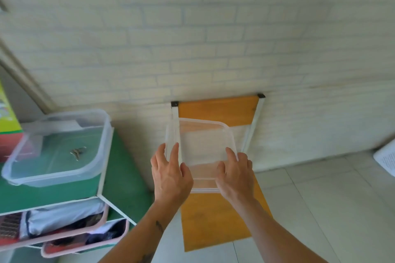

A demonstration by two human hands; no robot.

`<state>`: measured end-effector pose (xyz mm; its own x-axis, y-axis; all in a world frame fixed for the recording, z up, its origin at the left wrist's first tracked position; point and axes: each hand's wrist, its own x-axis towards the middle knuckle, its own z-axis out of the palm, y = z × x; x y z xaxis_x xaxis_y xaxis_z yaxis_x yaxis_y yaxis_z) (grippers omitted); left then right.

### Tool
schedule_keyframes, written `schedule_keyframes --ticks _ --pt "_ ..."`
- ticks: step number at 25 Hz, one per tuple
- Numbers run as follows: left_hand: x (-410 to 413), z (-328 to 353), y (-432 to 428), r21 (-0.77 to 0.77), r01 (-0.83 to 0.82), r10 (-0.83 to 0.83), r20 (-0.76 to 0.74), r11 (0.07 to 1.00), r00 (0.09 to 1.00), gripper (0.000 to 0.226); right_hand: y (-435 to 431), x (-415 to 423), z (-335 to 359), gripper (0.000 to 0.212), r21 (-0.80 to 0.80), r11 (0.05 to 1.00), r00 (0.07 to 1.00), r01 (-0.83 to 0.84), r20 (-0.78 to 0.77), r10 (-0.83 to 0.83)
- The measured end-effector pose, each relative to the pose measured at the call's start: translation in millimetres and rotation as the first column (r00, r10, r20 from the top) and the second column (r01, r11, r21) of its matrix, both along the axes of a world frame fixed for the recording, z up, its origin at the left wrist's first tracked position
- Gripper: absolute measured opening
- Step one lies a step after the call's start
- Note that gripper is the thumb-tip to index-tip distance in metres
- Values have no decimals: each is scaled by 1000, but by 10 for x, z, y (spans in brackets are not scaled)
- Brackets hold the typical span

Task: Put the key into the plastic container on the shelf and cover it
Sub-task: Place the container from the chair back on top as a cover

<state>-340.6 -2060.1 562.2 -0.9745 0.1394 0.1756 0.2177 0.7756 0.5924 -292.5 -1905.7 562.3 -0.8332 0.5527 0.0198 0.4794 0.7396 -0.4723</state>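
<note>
A clear plastic container [64, 168] stands uncovered on the green shelf top [53, 195] at the left. A small bunch of keys [77, 152] lies on its floor. Its clear plastic lid [205, 145] is in the middle of the view, held above an orange table. My left hand [171, 173] grips the lid's left edge and my right hand [235, 174] grips its right near corner. Both hands are to the right of the shelf, apart from the container.
The orange table [213, 220] with a white frame stands against the pale brick wall. Pink baskets [64, 235] of clothes fill the shelf below the green top. A green and red box [8, 130] stands at the far left. White paper [385, 156] lies at the right edge.
</note>
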Motion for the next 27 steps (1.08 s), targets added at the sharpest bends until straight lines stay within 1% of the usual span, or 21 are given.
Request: schedule_keyframes --ticks 2,4,7,11,15,18,22,27 --pt "-69 214 -148 64 -13 14 -9 998 1000 56 -123 -124 236 52 35 999 999 -24 -48 26" --pt "-149 380 -337 94 -47 49 -19 994 999 58 -298 -256 423 52 78 995 993 -55 -102 63" --pt "-294 596 -696 111 -97 101 -31 989 994 60 -652 -464 636 51 122 987 983 -102 -142 119" --pt "-526 801 -1298 112 -111 117 -47 987 992 61 -1254 -755 791 46 147 983 975 -109 -175 134" --pt "-817 882 -2026 76 -147 150 -36 986 988 60 -1985 -990 778 54 123 984 980 -132 -132 148" --pt "-1023 856 -2539 57 -163 165 -34 985 986 58 -2527 -1138 747 57 123 980 981 -156 -92 168" --pt "-1252 803 -3037 -5 -151 151 16 989 988 59 -3030 -1290 760 51 132 975 982 -178 -35 184" --pt "-1415 718 -3346 -45 -107 109 65 993 992 55 -3312 -1391 746 45 152 964 975 -216 76 207"
